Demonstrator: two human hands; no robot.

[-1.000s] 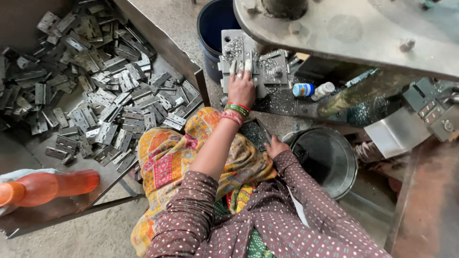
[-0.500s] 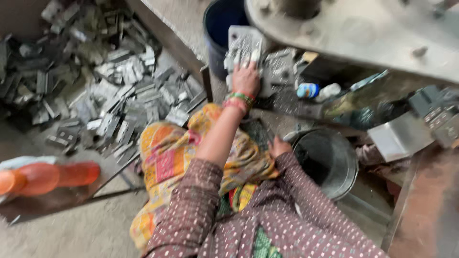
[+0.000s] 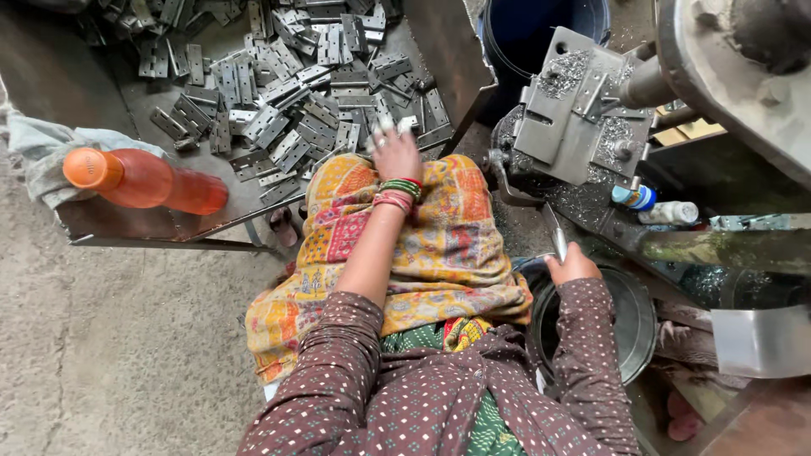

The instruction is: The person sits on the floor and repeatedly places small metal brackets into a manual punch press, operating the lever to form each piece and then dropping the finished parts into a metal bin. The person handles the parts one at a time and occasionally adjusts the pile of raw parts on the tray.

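Observation:
My left hand, with coloured bangles at the wrist, reaches across my lap cloth to the near edge of a pile of small grey metal hinge plates. Its blurred fingertips rest on the plates; whether one is gripped is unclear. My right hand is closed around a thin metal lever that slopes down from a grey machine fixture covered in metal shavings.
The plates lie in a dark metal tray with an orange bottle and a rag at its left end. A blue bucket stands behind the fixture, a steel pail under my right hand, and two small bottles beside the machine.
My left hand has left the machine fixture and swung left to the plates in the tray. My right hand stays low at the lever. The view has shifted.

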